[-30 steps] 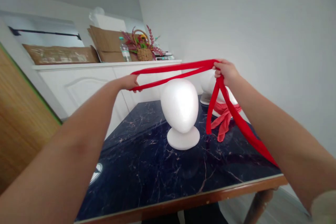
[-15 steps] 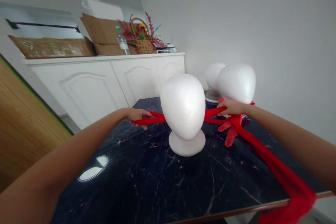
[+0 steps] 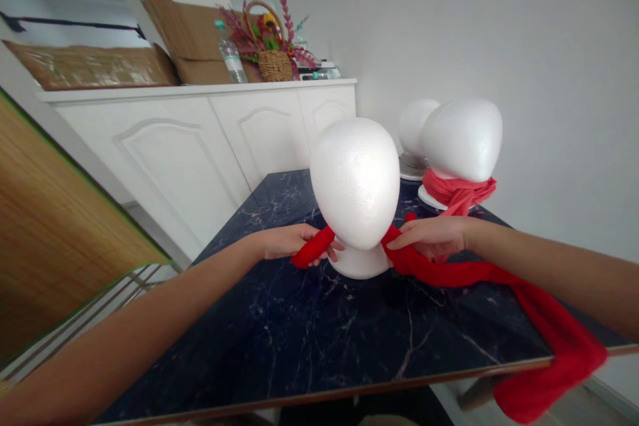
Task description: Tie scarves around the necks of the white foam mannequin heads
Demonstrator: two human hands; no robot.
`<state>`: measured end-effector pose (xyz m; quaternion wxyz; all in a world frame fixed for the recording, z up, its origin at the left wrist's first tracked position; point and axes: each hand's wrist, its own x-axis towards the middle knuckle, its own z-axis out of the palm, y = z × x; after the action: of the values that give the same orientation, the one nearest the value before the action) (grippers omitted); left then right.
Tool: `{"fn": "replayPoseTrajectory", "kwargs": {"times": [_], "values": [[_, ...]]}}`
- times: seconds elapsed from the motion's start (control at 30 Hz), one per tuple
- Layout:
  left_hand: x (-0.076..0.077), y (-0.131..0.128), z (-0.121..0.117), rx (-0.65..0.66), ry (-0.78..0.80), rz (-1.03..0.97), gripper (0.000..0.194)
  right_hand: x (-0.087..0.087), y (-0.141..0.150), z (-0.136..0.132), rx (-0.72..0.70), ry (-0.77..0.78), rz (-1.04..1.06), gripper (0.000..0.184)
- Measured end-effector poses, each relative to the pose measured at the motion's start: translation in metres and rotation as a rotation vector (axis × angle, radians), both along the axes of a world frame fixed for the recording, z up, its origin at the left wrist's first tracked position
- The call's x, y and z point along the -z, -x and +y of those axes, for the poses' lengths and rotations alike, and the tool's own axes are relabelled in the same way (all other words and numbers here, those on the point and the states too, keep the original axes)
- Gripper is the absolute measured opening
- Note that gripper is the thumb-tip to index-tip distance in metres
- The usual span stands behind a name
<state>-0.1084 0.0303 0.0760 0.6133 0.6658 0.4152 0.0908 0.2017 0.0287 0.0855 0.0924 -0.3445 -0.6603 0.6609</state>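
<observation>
A white foam mannequin head stands upright on its round base on the dark marbled table. A red scarf passes behind its neck. At the left of the neck, my left hand is closed on the scarf's short end. My right hand grips the scarf at the right side, close to the neck. From there the long part runs right across the table and hangs over the front edge. How the scarf lies behind the neck is hidden by the head.
Behind on the right stands a second foam head with a coral scarf round its neck; a third foam head is partly hidden. A white cabinet bears cardboard, a bottle and a flower basket. A wooden panel stands left.
Both hands have come nearer to me and in toward the neck, bringing the scarf forward on both sides. My right hand no longer overlaps the coral scarf. The view has tilted slightly down.
</observation>
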Motion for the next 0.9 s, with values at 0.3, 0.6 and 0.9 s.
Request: {"fn": "replayPoseTrajectory", "kwargs": {"times": [0.3, 0.6, 0.9], "values": [[0.019, -0.039, -0.031, -0.206, -0.117, -0.095, 0.025, 0.031, 0.055, -0.049, 0.401, 0.471, 0.499, 0.021], [0.024, -0.059, -0.044, -0.301, -0.641, 0.257, 0.028, 0.038, 0.079, -0.07, 0.572, 0.371, 0.432, 0.021], [0.031, -0.058, -0.04, -0.245, -0.694, 0.212, 0.023, 0.046, 0.075, -0.056, 0.612, 0.228, 0.25, 0.017]]}}
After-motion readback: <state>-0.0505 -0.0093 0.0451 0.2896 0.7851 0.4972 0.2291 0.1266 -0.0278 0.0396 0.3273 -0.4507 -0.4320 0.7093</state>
